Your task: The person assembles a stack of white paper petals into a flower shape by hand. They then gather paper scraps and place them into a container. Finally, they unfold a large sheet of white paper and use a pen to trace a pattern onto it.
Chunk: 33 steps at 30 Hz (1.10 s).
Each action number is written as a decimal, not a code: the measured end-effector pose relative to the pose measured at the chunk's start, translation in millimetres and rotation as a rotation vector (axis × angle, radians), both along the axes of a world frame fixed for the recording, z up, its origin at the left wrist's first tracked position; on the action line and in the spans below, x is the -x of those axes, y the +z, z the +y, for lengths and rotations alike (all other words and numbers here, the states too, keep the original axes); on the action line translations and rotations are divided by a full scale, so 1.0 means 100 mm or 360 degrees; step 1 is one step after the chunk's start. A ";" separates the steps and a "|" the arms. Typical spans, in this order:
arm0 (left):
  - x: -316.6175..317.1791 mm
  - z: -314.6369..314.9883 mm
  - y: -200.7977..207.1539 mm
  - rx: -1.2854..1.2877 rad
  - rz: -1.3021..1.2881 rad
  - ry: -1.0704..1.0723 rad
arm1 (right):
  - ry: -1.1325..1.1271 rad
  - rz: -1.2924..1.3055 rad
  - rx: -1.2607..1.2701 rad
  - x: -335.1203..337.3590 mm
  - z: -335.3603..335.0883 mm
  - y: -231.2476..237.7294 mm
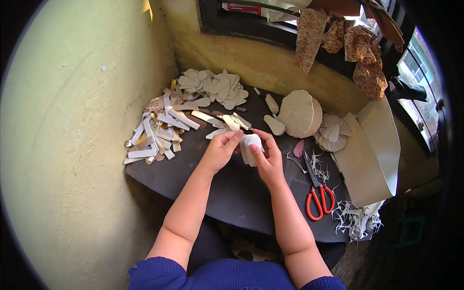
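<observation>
At the centre of the frame, the right hand [270, 160] grips a thick stack of white rounded cutouts [249, 151], layered flat on one another with smooth, curved edges, while the left hand [219, 152] pinches thumb and forefinger together beside it, though whether anything is between them I cannot tell. Just above lie loose cream petal-shaped cutouts [231, 122], with a pale heap of strips [159, 129] at centre left and red-handled scissors [315, 188] at lower right, beside curly white trimmings [356, 220].
</observation>
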<state>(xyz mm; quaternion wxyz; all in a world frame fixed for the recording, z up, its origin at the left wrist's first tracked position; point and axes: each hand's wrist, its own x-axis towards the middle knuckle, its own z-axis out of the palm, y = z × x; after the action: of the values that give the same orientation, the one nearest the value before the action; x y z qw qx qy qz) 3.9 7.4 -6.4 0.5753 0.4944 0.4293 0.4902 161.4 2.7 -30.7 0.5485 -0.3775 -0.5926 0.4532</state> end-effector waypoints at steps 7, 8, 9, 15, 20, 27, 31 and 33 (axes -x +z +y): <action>-0.20 -0.09 0.00 -0.0104 -0.0077 -0.0220 | -0.0179 -0.0238 -0.0176 -0.03 -0.02 0.06; -0.22 -0.10 0.00 -0.0110 -0.0060 -0.0209 | -0.0256 -0.0341 -0.0245 -0.04 -0.02 0.05; -0.23 -0.12 0.01 -0.0116 -0.0043 -0.0196 | -0.0333 -0.0444 -0.0313 -0.04 -0.03 0.04; -0.23 -0.23 0.08 -0.0247 -0.0092 -0.0256 | -0.0293 -0.0261 -0.0371 -0.09 -0.01 0.06; -0.37 -0.14 -0.10 -0.0101 -0.0181 -0.0108 | -0.0387 0.0164 -0.0211 0.06 0.04 -0.05; -0.32 -0.08 -0.15 -0.0027 -0.0150 -0.0040 | -0.0446 -0.0454 -0.0317 -0.01 0.00 0.08; -0.31 -0.08 -0.14 0.0011 -0.0139 -0.0064 | -0.0328 -0.0176 -0.0108 -0.01 -0.02 0.12; -0.31 -0.09 -0.13 0.0005 -0.0170 -0.0080 | -0.0283 -0.0298 -0.0217 -0.06 0.01 0.11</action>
<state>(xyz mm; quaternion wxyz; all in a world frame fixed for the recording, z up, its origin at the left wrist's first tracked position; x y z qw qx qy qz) 35.1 -1.2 -19.7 0.6104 0.4773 0.3860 0.5007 167.0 3.8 -19.5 0.5531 -0.4310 -0.6348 0.3245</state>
